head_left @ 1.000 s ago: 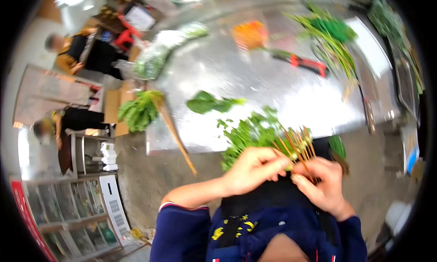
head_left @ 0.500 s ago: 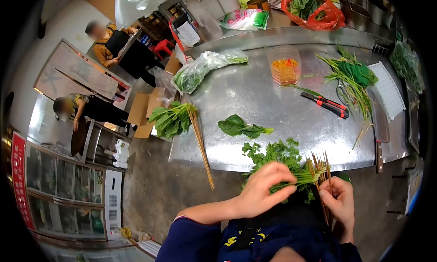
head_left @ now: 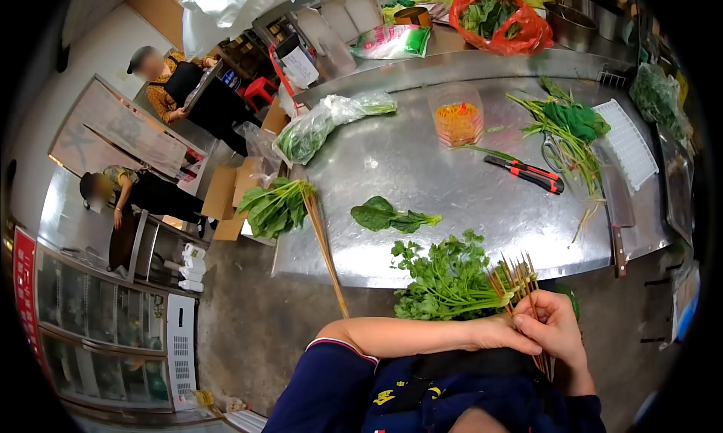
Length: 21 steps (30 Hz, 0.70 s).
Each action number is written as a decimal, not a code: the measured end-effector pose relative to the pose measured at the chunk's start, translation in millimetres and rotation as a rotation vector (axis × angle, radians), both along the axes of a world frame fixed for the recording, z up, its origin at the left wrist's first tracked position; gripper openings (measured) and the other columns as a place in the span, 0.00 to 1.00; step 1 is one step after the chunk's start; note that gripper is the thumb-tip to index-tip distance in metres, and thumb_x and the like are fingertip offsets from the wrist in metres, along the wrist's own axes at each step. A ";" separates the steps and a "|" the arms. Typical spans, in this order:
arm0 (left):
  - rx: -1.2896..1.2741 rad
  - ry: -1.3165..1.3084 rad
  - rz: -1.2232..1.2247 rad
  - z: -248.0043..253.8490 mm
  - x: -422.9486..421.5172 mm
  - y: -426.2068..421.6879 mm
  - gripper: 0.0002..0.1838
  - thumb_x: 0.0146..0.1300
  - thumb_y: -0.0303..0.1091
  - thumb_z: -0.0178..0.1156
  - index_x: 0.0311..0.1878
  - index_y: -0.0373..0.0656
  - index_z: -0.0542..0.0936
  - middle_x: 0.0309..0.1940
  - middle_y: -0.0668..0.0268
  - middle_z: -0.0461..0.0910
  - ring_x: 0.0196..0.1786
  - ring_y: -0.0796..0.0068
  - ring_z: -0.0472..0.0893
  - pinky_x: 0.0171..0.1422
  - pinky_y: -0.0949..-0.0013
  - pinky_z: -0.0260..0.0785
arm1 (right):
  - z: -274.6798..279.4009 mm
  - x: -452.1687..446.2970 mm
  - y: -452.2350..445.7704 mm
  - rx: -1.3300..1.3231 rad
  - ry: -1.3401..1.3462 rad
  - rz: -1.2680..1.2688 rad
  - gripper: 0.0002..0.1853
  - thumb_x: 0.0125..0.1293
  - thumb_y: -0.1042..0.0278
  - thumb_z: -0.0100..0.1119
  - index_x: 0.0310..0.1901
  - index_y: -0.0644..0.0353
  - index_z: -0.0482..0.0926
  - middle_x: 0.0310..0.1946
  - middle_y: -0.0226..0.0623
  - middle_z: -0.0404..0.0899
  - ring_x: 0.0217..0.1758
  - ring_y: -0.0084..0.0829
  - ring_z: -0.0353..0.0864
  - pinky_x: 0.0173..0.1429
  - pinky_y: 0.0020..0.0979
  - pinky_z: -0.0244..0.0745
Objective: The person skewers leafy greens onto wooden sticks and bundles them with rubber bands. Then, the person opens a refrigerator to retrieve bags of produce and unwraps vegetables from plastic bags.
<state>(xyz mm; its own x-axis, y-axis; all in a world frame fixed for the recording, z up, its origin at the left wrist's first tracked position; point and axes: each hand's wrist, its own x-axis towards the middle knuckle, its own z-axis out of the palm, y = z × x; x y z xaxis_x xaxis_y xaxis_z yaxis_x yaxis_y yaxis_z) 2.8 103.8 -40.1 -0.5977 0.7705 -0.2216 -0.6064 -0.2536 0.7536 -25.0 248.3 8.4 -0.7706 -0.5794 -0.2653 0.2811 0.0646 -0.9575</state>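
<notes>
My right hand (head_left: 555, 329) is closed around a bundle of thin wooden skewers (head_left: 529, 273) at the table's near edge, pointed tips up. Leafy green herb sprigs, which look like cilantro (head_left: 444, 279), are threaded by their stems on these skewers, the leaves spreading left. Against my right fingers, my left hand (head_left: 501, 333) grips the same bundle lower down; its fingertips are mostly hidden. Left of the herbs lies a loose dark green leaf sprig (head_left: 392, 214). A second skewer bundle (head_left: 322, 245), with leafy greens (head_left: 273, 208) at its top, overhangs the table's left edge.
On the metal table (head_left: 361, 169) are bagged greens (head_left: 309, 132), a clear tub of orange pieces (head_left: 458, 120), a red-black utility knife (head_left: 525, 175), scissors (head_left: 553, 153), cut stems (head_left: 576, 132), a white rack (head_left: 626, 143) and a kitchen knife (head_left: 619, 237). Two people stand at far left.
My left hand has moved from above the herb stems down and right to the skewers beside my right hand. The herb leaves are now uncovered. The whole view has shifted slightly.
</notes>
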 end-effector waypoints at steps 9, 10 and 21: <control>-0.021 0.292 0.434 61.3 3.3 -33.3 0.28 0.56 0.29 0.60 0.58 0.38 0.61 0.53 0.63 0.69 0.59 0.74 0.67 0.63 0.69 0.58 | 64.0 -33.4 -2.6 0.048 0.596 0.033 0.04 0.50 0.81 0.58 0.28 0.63 0.74 0.27 0.28 0.73 0.23 0.12 0.68 0.26 0.15 0.59; -0.035 0.283 0.445 73.9 -0.1 -44.6 0.28 0.56 0.29 0.60 0.59 0.38 0.61 0.53 0.62 0.70 0.58 0.73 0.68 0.63 0.68 0.59 | 71.4 -38.0 -0.6 0.087 0.728 0.063 0.03 0.49 0.81 0.57 0.26 0.63 0.74 0.29 0.30 0.73 0.24 0.14 0.69 0.27 0.16 0.60; -0.073 0.596 0.764 167.8 -56.3 -124.7 0.25 0.55 0.32 0.56 0.56 0.35 0.68 0.48 0.52 0.75 0.52 0.61 0.75 0.59 0.60 0.66 | 70.3 -44.9 -7.9 -0.162 0.159 0.170 0.05 0.65 0.75 0.47 0.41 0.61 0.64 0.29 0.33 0.73 0.22 0.15 0.69 0.28 0.17 0.67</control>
<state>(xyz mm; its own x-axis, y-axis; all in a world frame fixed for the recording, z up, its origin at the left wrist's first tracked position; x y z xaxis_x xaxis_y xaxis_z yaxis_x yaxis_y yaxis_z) -53.5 -20.8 127.6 -0.9608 0.1246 0.2477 0.1886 -0.3608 0.9134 -69.8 240.4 78.7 -0.6831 -0.7291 -0.0425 0.1251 -0.0594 -0.9904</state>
